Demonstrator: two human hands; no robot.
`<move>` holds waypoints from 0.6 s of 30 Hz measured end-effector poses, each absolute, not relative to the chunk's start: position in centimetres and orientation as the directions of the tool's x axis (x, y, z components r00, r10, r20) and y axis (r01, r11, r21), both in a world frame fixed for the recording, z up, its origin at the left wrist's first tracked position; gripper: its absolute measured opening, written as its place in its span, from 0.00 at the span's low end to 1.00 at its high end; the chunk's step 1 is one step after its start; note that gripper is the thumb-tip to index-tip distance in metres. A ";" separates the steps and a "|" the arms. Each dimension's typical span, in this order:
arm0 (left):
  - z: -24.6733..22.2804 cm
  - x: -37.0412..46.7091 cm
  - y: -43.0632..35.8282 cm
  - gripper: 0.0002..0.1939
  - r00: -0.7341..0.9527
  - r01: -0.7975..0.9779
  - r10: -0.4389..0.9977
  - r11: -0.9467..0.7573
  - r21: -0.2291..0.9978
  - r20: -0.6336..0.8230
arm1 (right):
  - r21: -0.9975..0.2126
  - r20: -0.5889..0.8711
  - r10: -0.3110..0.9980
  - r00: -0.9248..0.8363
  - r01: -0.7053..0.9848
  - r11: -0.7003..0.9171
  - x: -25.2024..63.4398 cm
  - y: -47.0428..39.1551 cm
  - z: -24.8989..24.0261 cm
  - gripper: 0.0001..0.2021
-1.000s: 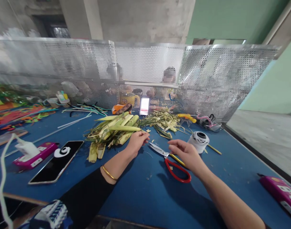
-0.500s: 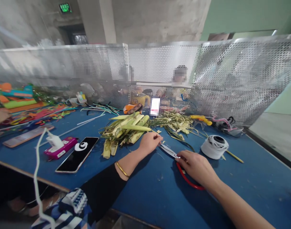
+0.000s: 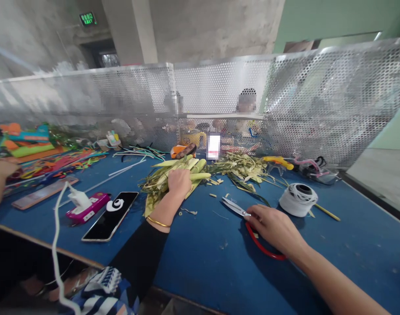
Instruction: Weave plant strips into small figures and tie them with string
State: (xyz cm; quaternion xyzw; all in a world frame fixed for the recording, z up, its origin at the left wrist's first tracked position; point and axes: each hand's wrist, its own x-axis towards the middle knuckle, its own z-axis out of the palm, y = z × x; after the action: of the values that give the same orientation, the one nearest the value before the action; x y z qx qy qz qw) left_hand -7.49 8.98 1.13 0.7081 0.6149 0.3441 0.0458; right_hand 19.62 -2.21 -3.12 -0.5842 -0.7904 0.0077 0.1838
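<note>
My left hand (image 3: 179,183) rests on the pile of pale green stalks and leaves (image 3: 160,177); its fingers are closed at the pile, and what they hold is hidden. In my right hand (image 3: 268,221) is a pair of scissors (image 3: 234,207) with red handles, lying low over the blue table (image 3: 200,253). The blades point up and left, slightly apart. Small cut bits (image 3: 213,195) lie between the pile and the blades. Behind them spreads a heap of dry, shredded leaves (image 3: 244,166).
A white twine roll (image 3: 298,200) sits at the right, near a yellow tool (image 3: 278,162). At the left are a black phone (image 3: 111,216), a magenta power strip (image 3: 88,208) and another person's hand (image 3: 1,175). A perforated metal screen (image 3: 219,87) stands behind.
My left hand has moved left from near the scissor tips onto the stalk pile. My right hand keeps the scissors in nearly the same place. The view has shifted slightly.
</note>
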 end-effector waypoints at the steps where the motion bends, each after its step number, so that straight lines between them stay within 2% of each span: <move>1: 1.2 -7.5 9.0 0.13 0.005 0.845 0.902 -0.234 0.480 0.432 | -0.229 0.288 0.925 -0.249 0.920 0.319 19.6 -2.2 -3.1 0.13; 5: 2.1 -7.1 8.6 0.08 0.002 0.851 0.888 -0.243 0.466 0.460 | -0.260 0.324 0.918 -0.228 0.912 0.318 19.6 -2.2 -3.1 0.12; 8: 2.9 -6.1 7.6 0.10 0.039 0.820 0.903 -0.273 0.502 0.427 | -0.329 0.428 0.889 -0.164 0.887 0.323 19.6 -2.1 -3.0 0.13; 10: 3.1 -5.3 6.7 0.14 0.202 0.687 0.953 -0.302 0.661 0.226 | -0.346 0.538 0.836 -0.104 0.877 0.332 19.6 -2.1 -2.8 0.17; 12: 3.0 -4.3 5.7 0.15 0.392 0.526 0.917 -0.288 0.800 0.072 | -0.304 0.645 0.762 -0.065 0.892 0.334 19.6 -2.2 -2.5 0.20; 15: 2.5 -3.0 4.4 0.12 0.530 0.480 0.846 -0.250 0.841 -0.051 | -0.230 0.721 0.689 -0.075 0.912 0.340 19.7 -2.1 -2.0 0.22; 18: 2.3 -2.2 3.7 0.09 0.553 0.516 0.828 -0.252 0.819 -0.094 | -0.257 0.636 0.759 -0.140 0.889 0.380 19.7 -2.1 -1.9 0.18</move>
State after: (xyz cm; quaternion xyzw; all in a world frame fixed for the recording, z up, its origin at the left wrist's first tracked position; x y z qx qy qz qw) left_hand -2.25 3.74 2.30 0.7701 0.4361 0.1818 0.4285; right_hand 19.71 -2.13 -1.94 -0.5494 -0.7496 -0.0907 0.3577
